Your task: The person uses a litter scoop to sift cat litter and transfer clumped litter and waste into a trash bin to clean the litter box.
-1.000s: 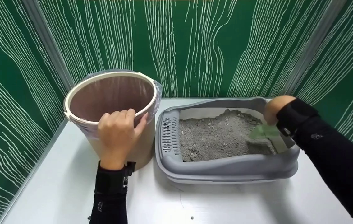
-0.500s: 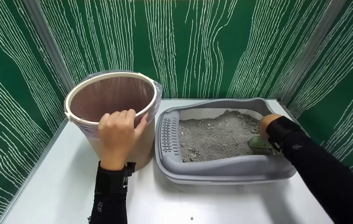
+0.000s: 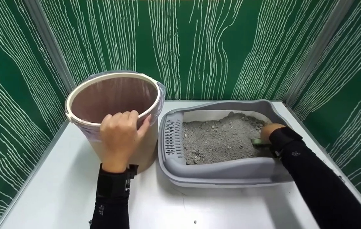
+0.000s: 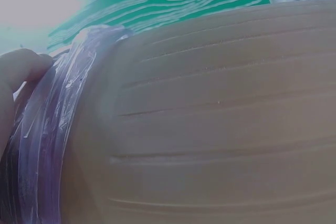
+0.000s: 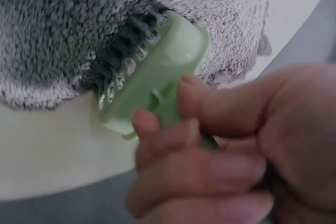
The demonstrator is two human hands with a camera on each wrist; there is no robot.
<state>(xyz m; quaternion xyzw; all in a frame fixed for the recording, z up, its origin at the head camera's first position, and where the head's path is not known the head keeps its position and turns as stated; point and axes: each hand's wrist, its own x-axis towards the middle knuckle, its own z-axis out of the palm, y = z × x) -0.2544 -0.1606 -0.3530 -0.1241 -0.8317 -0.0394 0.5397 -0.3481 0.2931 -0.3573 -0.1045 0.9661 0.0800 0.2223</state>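
Observation:
My right hand (image 3: pixel 269 132) grips the handle of a green slotted litter scoop (image 5: pixel 157 72). In the right wrist view its slotted end is sunk into the grey cat litter (image 3: pixel 221 140), with clumps showing between the slots. The litter lies heaped in a grey litter box (image 3: pixel 218 173) and the scoop works at the box's right end. My left hand (image 3: pixel 120 136) holds the near rim of a beige trash bin (image 4: pixel 220 103), fingers curled over it. A clear plastic bag (image 4: pixel 58 114) lines the bin and is folded down over the rim.
Both containers stand side by side on a white table (image 3: pixel 155 206), the bin left of the litter box. A small grey crumb (image 3: pixel 195 222) lies near the front edge. Green walls (image 3: pixel 206 47) with white line patterns close off the back and sides.
My right hand has moved left and down with the scoop, from above the box's right end into the litter. The left hand stays on the bin rim.

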